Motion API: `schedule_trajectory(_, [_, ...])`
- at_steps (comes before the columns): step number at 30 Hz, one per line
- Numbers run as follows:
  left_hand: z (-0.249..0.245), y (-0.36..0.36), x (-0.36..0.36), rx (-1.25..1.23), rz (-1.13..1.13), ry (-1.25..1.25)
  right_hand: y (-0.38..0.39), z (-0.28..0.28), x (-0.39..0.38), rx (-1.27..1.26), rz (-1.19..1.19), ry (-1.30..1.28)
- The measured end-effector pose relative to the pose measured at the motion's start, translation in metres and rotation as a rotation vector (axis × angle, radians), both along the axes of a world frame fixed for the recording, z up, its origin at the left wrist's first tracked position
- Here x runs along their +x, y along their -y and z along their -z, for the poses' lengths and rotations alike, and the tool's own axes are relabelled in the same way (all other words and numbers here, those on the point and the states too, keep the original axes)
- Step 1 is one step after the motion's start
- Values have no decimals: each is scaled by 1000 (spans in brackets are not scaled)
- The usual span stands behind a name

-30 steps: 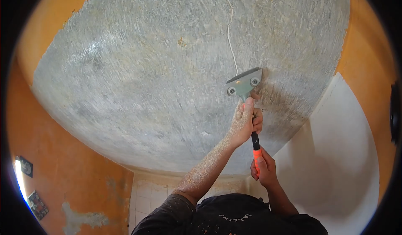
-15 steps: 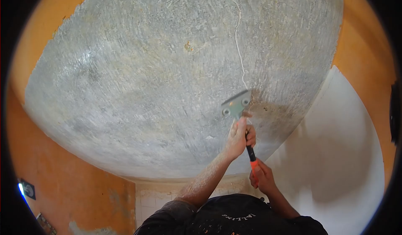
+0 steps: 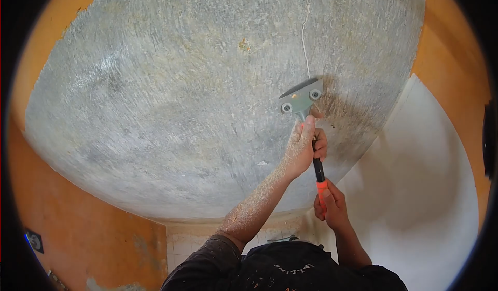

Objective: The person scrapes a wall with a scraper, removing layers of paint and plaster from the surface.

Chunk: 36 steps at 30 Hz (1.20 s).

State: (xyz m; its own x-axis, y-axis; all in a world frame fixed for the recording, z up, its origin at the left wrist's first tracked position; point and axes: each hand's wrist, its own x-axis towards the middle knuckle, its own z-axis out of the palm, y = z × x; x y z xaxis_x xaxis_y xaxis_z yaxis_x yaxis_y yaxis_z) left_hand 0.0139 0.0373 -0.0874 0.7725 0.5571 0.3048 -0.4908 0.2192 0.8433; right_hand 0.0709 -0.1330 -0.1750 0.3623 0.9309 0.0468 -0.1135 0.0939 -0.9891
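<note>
In the head view, both my hands are closed on one long scraper with a flared grey-green head (image 3: 299, 104), a dark straight blade edge and two round fastenings. My left hand (image 3: 301, 148) grips it just below the head, thumb laid along the neck and fingers curled round the shaft. Pale, crumbly dust coats that wrist and forearm. My right hand (image 3: 332, 204) wraps the bright orange grip (image 3: 322, 185) at the near end; between my hands runs a smooth black length of shaft (image 3: 318, 170).

The scraper lies right of centre, tilted slightly, over a broad grey, streaky, rough-textured surface (image 3: 171, 119). Its blade is at the near visible end of a thin, wavering white line (image 3: 304, 36); I cannot tell how firmly it presses. Left of that line sits a small yellowish chipped spot (image 3: 244, 45).

Matt orange wall (image 3: 104, 234) borders the grey on the near left, and a smooth white curved panel (image 3: 436, 182) on the right. Nearest is my black cloth shirt (image 3: 285, 265), flecked with debris.
</note>
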Motion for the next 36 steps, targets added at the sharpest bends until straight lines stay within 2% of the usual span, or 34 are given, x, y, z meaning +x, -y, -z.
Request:
schedule_trajectory(5, [11, -2, -6, 12, -23, -30, 0, 8, -15, -31, -6, -116])
schedule_trajectory(9, [-15, -4, -8, 68, -52, -14, -11, -8, -14, 29, -5, -45])
schedule_trajectory(16, [0, -4, -13, 46, -34, -41, -8, 11, -23, 18, 18, -76])
schedule_trajectory(22, [-18, -6, -14, 75, -33, -22, -17, -9, -24, 71, 45, -17])
schedule_trajectory(24, [-17, -7, -15, 89, -22, -22, -16, 0, -27, 64, 53, 3])
schedule_trajectory(27, [0, -4, -15, 64, -6, -39, -12, 12, -28, 46, 59, -13])
schedule_trajectory(33, [-27, -12, -9, 113, -11, 31, -22, -13, -27, 64, 83, -38])
schedule_trajectory(36, [-18, -11, -12, 97, -12, 14, -20, -5, -28, 64, 84, -1])
